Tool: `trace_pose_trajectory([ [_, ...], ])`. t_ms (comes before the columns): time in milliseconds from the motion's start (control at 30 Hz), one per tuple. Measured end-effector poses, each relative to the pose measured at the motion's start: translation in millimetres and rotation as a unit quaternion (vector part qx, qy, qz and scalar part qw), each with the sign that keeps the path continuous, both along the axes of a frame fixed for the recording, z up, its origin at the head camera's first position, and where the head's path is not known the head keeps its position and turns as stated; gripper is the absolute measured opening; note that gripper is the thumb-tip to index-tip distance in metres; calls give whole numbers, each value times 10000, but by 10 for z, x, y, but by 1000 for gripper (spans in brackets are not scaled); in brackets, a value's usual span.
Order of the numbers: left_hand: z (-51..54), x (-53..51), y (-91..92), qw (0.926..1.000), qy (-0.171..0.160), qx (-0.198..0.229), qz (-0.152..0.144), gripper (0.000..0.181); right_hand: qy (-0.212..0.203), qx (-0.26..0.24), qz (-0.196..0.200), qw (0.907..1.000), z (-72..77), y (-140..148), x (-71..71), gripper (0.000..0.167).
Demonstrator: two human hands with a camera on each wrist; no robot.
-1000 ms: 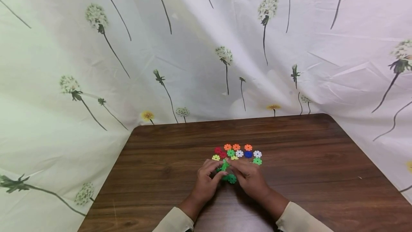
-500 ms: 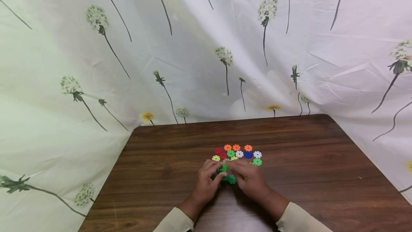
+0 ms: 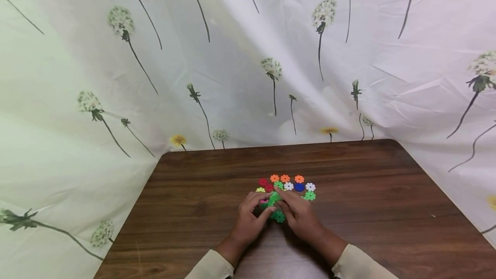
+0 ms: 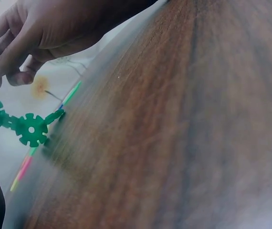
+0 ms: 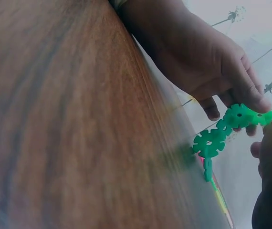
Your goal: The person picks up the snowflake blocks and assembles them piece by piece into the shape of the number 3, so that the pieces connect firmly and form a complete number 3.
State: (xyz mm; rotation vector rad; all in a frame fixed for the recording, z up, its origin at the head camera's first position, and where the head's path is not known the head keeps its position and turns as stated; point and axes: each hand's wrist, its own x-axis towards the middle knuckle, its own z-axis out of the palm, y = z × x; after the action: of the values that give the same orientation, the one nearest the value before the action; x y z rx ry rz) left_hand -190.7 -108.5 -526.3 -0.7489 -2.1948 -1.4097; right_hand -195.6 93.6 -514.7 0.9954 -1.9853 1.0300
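Both hands meet over the near middle of the table around a chain of green notched plastic discs [image 3: 273, 198]. My left hand [image 3: 248, 215] pinches the chain's left side between thumb and fingers. Opposite it, my right hand [image 3: 303, 215] pinches the upper end, its fingertips partly covering the discs. A darker green disc [image 3: 279, 217] hangs at the chain's near end. In the left wrist view, linked green discs [image 4: 31, 130] dangle below the fingers, one turned edge-on. The right wrist view shows the same chain with a lower disc [image 5: 209, 143] and lighter green discs between the fingers.
Beyond the hands lie loose flat notched discs: orange [image 3: 299, 178], red [image 3: 263, 182], white [image 3: 310, 187], blue [image 3: 299, 187], yellow [image 3: 260, 190] and green [image 3: 310, 195]. The brown wooden table [image 3: 193, 193] ends at a flower-print curtain [image 3: 232, 98].
The light green discs between the hands have turned and show more of their faces. The right fingertips have lifted slightly. A bit of pink now shows beside the left fingers.
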Motion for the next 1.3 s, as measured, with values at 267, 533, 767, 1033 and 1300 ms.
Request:
trace_pose_trajectory([
  [267,-15,-23,16,9995,227,202,-47,44,-386,-241,-32,9990,-11,-4,-5,74],
  [533,14,-14,33,9985,343,425,-61,47,-860,-393,-316,9950,-66,43,-71,62],
  [767,-5,-18,26,9985,244,481,-82,46,-933,-417,-622,9928,-135,81,-146,58],
  [1033,-35,-34,16,9983,317,493,-57,44,-1506,-147,-1187,9813,-213,245,-285,47],
  [1300,-22,-15,15,9994,202,289,-23,46,-1730,358,-937,9798,-166,464,-336,37],
])
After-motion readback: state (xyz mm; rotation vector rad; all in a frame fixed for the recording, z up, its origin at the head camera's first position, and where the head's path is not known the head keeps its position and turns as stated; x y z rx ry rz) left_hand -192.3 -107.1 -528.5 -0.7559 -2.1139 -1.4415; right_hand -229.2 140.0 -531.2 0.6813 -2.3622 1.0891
